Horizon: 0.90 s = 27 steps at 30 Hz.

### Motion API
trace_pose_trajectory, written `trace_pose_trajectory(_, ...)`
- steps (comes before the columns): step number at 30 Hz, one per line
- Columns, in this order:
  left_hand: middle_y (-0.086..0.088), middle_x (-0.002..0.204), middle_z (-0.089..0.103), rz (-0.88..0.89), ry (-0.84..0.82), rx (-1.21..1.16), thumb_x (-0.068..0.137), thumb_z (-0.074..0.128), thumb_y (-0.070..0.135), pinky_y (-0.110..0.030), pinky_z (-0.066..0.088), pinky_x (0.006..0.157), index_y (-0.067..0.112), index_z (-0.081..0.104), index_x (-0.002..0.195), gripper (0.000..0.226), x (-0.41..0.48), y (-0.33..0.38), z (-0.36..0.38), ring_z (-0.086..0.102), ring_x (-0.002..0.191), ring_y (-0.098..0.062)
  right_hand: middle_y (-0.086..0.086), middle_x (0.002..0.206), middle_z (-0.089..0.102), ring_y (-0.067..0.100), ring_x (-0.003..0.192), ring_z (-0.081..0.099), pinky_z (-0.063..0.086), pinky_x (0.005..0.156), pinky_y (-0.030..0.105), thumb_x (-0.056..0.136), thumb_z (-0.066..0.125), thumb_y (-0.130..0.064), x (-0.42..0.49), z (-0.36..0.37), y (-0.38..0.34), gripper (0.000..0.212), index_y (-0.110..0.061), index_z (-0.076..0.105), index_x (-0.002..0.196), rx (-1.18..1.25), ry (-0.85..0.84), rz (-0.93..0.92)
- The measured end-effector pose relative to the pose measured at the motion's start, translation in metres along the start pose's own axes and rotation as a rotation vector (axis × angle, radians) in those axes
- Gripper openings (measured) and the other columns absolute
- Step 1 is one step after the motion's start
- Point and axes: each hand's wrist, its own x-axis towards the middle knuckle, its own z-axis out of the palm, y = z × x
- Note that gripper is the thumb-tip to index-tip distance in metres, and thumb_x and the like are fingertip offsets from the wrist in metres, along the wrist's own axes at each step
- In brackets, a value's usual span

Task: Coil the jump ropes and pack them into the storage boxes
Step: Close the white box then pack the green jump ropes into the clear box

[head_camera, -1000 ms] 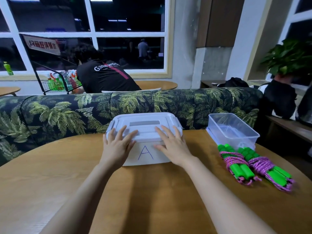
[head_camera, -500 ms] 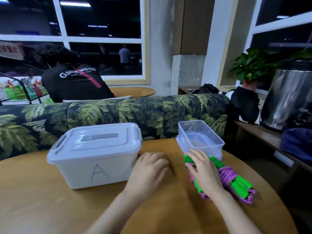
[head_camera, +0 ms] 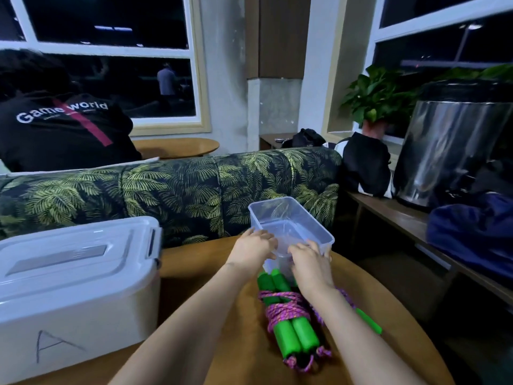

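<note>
A clear plastic box (head_camera: 280, 215) without a lid sits at the far edge of the round wooden table (head_camera: 200, 262). My left hand (head_camera: 254, 247) grips its near left rim, and my right hand (head_camera: 311, 261) grips its near right corner. Just in front of the box lies a coiled jump rope (head_camera: 288, 315) with green handles and pink-purple cord. A second coiled jump rope (head_camera: 366, 319) lies right of it, mostly hidden under my right forearm. A white lidded box marked "A" (head_camera: 75, 290) stands closed at the left.
A palm-print sofa back (head_camera: 172, 190) runs behind the table. A person in a black shirt (head_camera: 61, 129) sits beyond it. At the right a bench holds a steel bin (head_camera: 449, 151), a blue cloth (head_camera: 472, 232) and a black bag (head_camera: 363, 162).
Both hands left the white box A and moved right. The left hand came off the table and the right off the ropes; both now hold the clear box.
</note>
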Motion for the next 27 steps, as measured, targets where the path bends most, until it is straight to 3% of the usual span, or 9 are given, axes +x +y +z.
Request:
trace_pose_trajectory(3,-0.003,0.095,0.071,0.087,0.201,0.093,0.070,0.084,0.023,-0.045,0.043,0.104,0.014,0.068,0.089,0.026,0.002,-0.004,-0.008,0.066,0.107,-0.027,-0.003,0.119,0.061,0.025,0.135,0.034,0.022,0.114,0.054,0.094,0.050,-0.010,0.006,-0.007,0.003,0.018,-0.023,0.057,0.104,0.068,0.080,0.022)
trace_pose_trajectory(5,-0.002,0.092,0.072,0.103,0.315,0.162,0.058,0.091,0.027,-0.048,0.052,0.094,0.016,0.068,0.080,0.034,-0.001,-0.003,-0.028,0.069,0.099,-0.026,-0.002,0.116,0.063,0.025,0.136,0.034,0.022,0.113,0.052,0.094,0.051,-0.011,0.006,-0.019,0.006,0.012,-0.022,0.055,0.099,0.102,0.168,0.007)
trace_pose_trajectory(7,-0.004,0.101,0.071,0.138,0.424,0.183,0.061,0.091,0.026,-0.050,0.052,0.096,0.015,0.067,0.083,0.034,-0.010,0.002,-0.057,0.067,0.103,-0.029,0.000,0.105,0.067,0.030,0.131,0.041,0.027,0.110,0.056,0.088,0.062,-0.011,0.000,-0.034,0.007,0.009,-0.018,0.057,0.090,0.137,0.332,-0.043)
trace_pose_trajectory(10,-0.005,0.108,0.071,0.179,0.565,0.237,0.068,0.086,0.022,-0.053,0.047,0.102,0.013,0.066,0.089,0.031,-0.036,0.012,-0.102,0.064,0.107,-0.032,-0.001,0.085,0.068,0.034,0.115,0.056,0.033,0.101,0.057,0.070,0.081,-0.008,-0.023,-0.058,0.000,0.026,-0.017,0.057,0.078,0.178,0.546,-0.107)
trace_pose_trajectory(14,-0.002,0.092,0.067,0.233,0.701,0.299,0.075,0.081,0.015,-0.054,0.043,0.107,0.014,0.055,0.092,0.031,-0.100,0.027,-0.138,0.064,0.099,-0.028,-0.003,0.087,0.068,0.031,0.111,0.058,0.035,0.103,0.060,0.069,0.084,-0.011,-0.076,-0.079,-0.011,0.029,-0.014,0.062,0.087,0.193,0.711,-0.293)
trace_pose_trajectory(18,0.001,0.075,0.058,0.207,0.773,0.351,0.079,0.078,0.018,-0.054,0.044,0.104,0.015,0.058,0.086,0.022,-0.184,0.051,-0.156,0.060,0.079,-0.024,-0.004,0.099,0.067,0.024,0.117,0.047,0.043,0.100,0.060,0.069,0.084,-0.005,-0.144,-0.086,-0.021,0.033,-0.011,0.063,0.095,0.288,0.747,-0.483)
trace_pose_trajectory(21,0.002,0.068,0.055,0.201,0.813,0.356,0.088,0.068,0.022,-0.052,0.043,0.102,0.015,0.061,0.081,0.012,-0.243,0.076,-0.161,0.055,0.073,-0.023,-0.002,0.113,0.067,0.029,0.123,0.044,0.019,0.116,0.052,0.075,0.081,-0.009,-0.197,-0.090,-0.027,0.021,-0.011,0.064,0.088,0.303,0.764,-0.548)
trace_pose_trajectory(23,0.003,0.066,0.054,0.201,0.818,0.329,0.090,0.064,0.024,-0.045,0.041,0.096,0.017,0.063,0.079,0.013,-0.276,0.093,-0.160,0.053,0.072,-0.023,-0.001,0.117,0.066,0.031,0.124,0.044,0.013,0.120,0.041,0.082,0.070,-0.019,-0.228,-0.091,-0.030,0.010,-0.013,0.064,0.088,0.274,0.767,-0.580)
trace_pose_trajectory(27,0.005,0.062,0.048,0.124,0.800,0.256,0.083,0.073,0.022,-0.035,0.034,0.072,0.019,0.059,0.072,0.018,-0.322,0.113,-0.137,0.047,0.065,-0.021,-0.004,0.129,0.063,0.030,0.125,0.047,0.043,0.103,0.047,0.076,0.077,-0.006,-0.258,-0.072,-0.045,0.025,-0.017,0.062,0.093,0.287,0.590,-0.629)
